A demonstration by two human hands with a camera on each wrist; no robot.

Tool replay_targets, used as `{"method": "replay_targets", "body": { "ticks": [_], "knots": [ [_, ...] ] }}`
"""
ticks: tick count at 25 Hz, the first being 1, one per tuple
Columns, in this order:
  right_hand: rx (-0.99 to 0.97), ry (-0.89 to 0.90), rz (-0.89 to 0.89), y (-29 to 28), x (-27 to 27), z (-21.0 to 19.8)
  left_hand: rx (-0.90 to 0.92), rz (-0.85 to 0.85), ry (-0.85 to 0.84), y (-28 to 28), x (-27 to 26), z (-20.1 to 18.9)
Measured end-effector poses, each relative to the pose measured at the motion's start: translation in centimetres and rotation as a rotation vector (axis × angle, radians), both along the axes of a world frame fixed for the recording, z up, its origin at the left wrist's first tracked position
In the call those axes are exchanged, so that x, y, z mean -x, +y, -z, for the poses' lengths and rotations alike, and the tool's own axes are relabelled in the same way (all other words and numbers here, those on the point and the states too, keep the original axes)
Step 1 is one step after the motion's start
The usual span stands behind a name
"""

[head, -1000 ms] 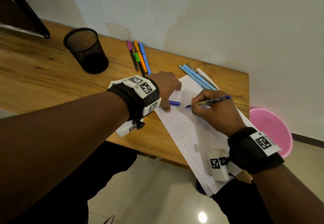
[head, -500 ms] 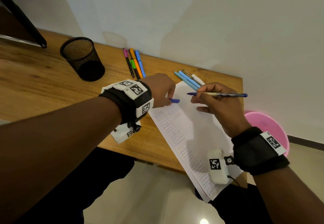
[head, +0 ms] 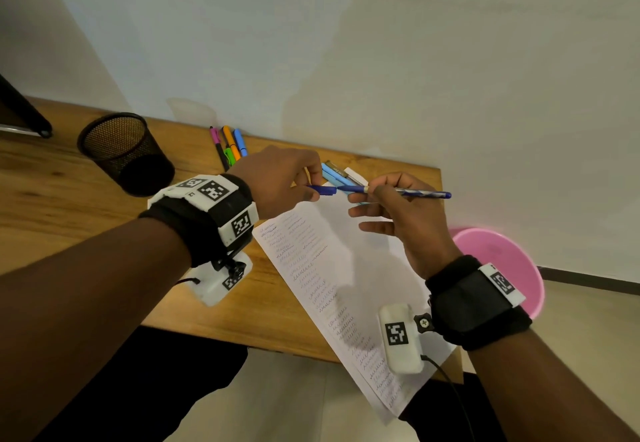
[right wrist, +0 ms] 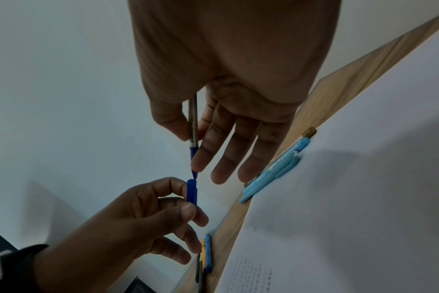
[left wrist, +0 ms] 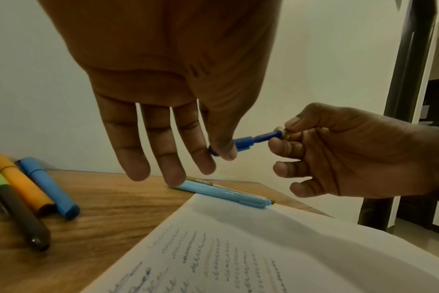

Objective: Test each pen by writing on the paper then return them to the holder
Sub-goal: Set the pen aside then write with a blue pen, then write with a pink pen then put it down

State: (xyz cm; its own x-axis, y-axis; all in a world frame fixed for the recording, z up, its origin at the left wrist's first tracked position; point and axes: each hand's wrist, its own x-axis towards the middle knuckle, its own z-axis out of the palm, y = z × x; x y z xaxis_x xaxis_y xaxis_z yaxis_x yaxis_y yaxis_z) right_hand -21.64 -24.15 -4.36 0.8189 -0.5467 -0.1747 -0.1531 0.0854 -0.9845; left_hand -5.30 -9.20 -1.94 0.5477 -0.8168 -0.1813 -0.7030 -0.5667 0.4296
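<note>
Now we have lifted the blue pen [head: 398, 192] off the paper [head: 346, 268], where a second ago its tip was writing; our right hand [head: 405, 220] pinches the barrel level in the air, and our left hand [head: 277, 182] pinches the blue cap [head: 323, 189], its mouth just meeting the tip. We judge this pen tested, with capping under way and the holder [head: 124, 150] next. It stands near the tabletop's far left edge, with four capped markers [head: 230, 145] lying along the far edge by the wall and light blue pens [left wrist: 226, 194] at the paper's far corner. Past the tabletop's right edge, a pink tub [head: 502, 265] sits on the floor
</note>
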Motion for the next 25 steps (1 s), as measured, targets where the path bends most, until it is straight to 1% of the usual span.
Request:
{"method": "replay_targets", "body": {
  "ticks": [6,10,15,18,22,25],
  "knots": [
    [-0.012,-0.006,0.017,-0.5,0.2,-0.2,0.012,-0.009,-0.002,-0.1,0.0,0.0],
    [0.027,0.007,-0.012,-0.1,0.1,0.2,0.025,0.023,0.016,-0.4,0.2,-0.1],
    [0.066,-0.007,-0.016,0.0,0.0,0.3,0.109,0.053,0.057,-0.7,0.9,-0.3],
    [0.075,0.022,-0.016,0.2,-0.1,0.4,0.144,0.051,0.08,-0.6,1.0,-0.2],
    [0.038,0.048,-0.003,0.3,-0.3,0.3,0.115,0.055,0.039,-0.5,0.8,-0.4],
    [-0.01,0.008,0.077,-0.4,-0.2,-0.1,0.131,-0.04,-0.025,0.4,-0.9,-0.9]
  ]
}}
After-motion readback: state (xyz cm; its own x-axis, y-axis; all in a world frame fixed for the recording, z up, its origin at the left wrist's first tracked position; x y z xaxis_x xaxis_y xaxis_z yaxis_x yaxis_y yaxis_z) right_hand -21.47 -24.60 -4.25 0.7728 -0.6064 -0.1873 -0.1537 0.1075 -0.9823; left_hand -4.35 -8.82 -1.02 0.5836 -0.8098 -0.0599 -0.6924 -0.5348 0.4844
